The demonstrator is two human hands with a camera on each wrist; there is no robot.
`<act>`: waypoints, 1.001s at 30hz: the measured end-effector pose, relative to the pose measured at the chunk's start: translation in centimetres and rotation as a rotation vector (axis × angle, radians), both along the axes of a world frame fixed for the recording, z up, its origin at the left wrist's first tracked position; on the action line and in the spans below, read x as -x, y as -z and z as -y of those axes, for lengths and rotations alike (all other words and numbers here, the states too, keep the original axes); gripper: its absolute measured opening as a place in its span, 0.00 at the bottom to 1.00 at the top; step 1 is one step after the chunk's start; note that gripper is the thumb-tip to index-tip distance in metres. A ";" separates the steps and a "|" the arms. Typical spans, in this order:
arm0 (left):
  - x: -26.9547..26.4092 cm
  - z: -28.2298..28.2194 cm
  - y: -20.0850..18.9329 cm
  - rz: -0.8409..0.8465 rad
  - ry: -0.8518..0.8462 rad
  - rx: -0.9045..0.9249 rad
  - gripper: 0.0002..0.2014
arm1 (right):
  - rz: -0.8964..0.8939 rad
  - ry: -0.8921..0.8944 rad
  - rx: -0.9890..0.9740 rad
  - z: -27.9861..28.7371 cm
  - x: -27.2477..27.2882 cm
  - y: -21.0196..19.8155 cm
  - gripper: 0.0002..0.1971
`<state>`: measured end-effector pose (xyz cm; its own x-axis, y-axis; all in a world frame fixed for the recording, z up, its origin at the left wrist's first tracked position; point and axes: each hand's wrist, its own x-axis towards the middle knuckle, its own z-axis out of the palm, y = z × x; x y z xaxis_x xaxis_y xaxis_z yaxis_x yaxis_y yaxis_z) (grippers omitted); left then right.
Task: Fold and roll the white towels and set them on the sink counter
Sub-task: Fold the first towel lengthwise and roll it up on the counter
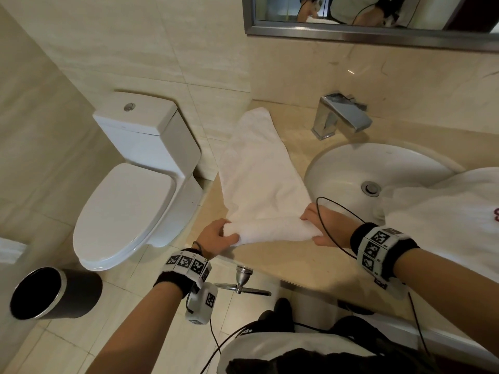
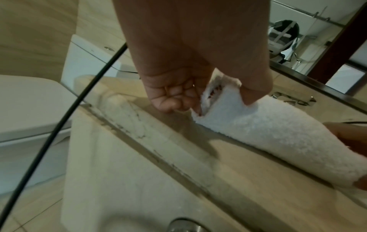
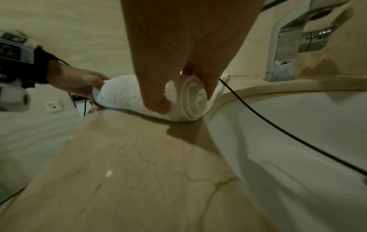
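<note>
Fluffy white terry towel (image 1: 256, 174) lies on the glossy beige marble table (image 1: 297, 263), its near end rolled into a cylinder. Left hand (image 1: 216, 238) and right hand (image 1: 321, 225) each grip one end of the roll.

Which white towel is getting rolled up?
The towel on the counter left of the sink: both hands grip its rolled near end. The other towel lies bunched over the sink's right side, untouched.

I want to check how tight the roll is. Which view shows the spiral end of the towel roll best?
The right wrist view: the towel roll faces it end-on, spiral visible. The head view shows only its length between both hands; the left wrist view shows its side and other end.
</note>
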<state>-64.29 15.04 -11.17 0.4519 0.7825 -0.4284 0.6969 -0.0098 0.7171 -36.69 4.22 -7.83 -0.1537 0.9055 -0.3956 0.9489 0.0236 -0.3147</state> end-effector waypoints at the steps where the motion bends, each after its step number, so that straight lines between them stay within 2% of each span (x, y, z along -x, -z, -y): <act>1: 0.1 0.0 0.2 0.030 -0.009 0.023 0.37 | -0.006 0.020 -0.007 0.0 0.1 0.0 0.27; 5: 0.8 0.1 0.4 0.203 -0.046 0.165 0.31 | 0.022 0.094 -0.016 -1.0 0.2 -0.5 0.23; 9: 1.2 0.2 0.4 0.274 -0.093 0.127 0.39 | -0.017 0.189 0.074 -2.5 0.1 -1.1 0.22; 11: 1.2 0.4 0.4 0.292 -0.082 0.127 0.41 | -0.048 0.222 0.099 -2.9 -0.1 -1.1 0.28; 13: 1.1 0.6 0.7 0.246 -0.079 0.093 0.42 | -0.066 0.243 0.106 -3.1 -0.3 -0.8 0.31; 15: 0.9 0.7 0.8 0.221 -0.115 0.109 0.41 | -0.085 0.291 0.128 -3.3 -0.2 -0.6 0.30; 17: 0.4 0.6 0.9 0.203 -0.178 0.178 0.33 | -0.105 0.337 0.144 -3.5 -0.1 -0.5 0.30; 19: 0.0 0.3 0.9 0.182 -0.215 0.196 0.22 | -0.113 0.402 0.162 -3.7 0.0 -0.6 0.24; 20: -0.1 0.1 1.0 0.178 -0.223 0.194 0.20 | -0.119 0.419 0.165 -3.8 0.0 -0.4 0.21; 24: 0.1 -0.4 1.2 0.124 -0.217 0.186 0.22 | -0.142 0.467 0.155 -4.0 -0.5 0.1 0.19; 27: 0.3 -0.7 1.3 0.073 -0.173 0.185 0.29 | -0.144 0.515 0.124 -4.1 -0.6 0.6 0.19; 30: 0.0 -0.8 0.7 0.047 -0.151 0.183 0.31 | -0.152 0.569 0.108 -4.6 -0.1 0.8 0.17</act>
